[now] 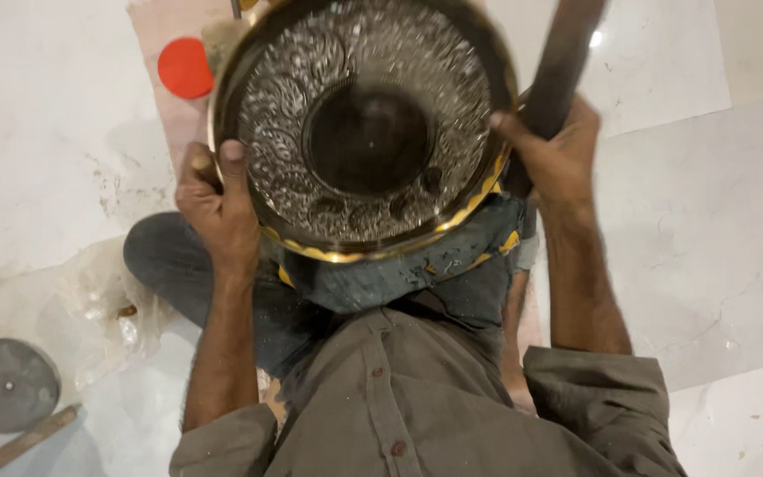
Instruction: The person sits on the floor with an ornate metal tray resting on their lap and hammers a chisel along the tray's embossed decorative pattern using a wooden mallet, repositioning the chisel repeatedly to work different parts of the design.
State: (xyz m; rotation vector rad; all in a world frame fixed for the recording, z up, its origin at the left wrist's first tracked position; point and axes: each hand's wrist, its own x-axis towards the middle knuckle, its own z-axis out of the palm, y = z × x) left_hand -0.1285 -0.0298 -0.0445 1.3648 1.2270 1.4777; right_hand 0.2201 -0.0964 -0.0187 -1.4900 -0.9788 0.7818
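Embossed metal bowl point(364, 124) is propped over the lap, rim pinched by left hand point(218, 208). Right hand point(554, 155) is wrapped round dark rod point(562, 57). Judged rigid, heavy, slick; rim best gripped.

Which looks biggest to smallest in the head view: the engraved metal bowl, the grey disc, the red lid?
1. Engraved metal bowl, though it sits nearest the camera.
2. Grey disc on the floor.
3. Red lid, partly hidden by the bowl.

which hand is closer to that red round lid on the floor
Left. The left hand grips the engraved metal bowl's rim just below the red lid; the right hand is across the bowl.
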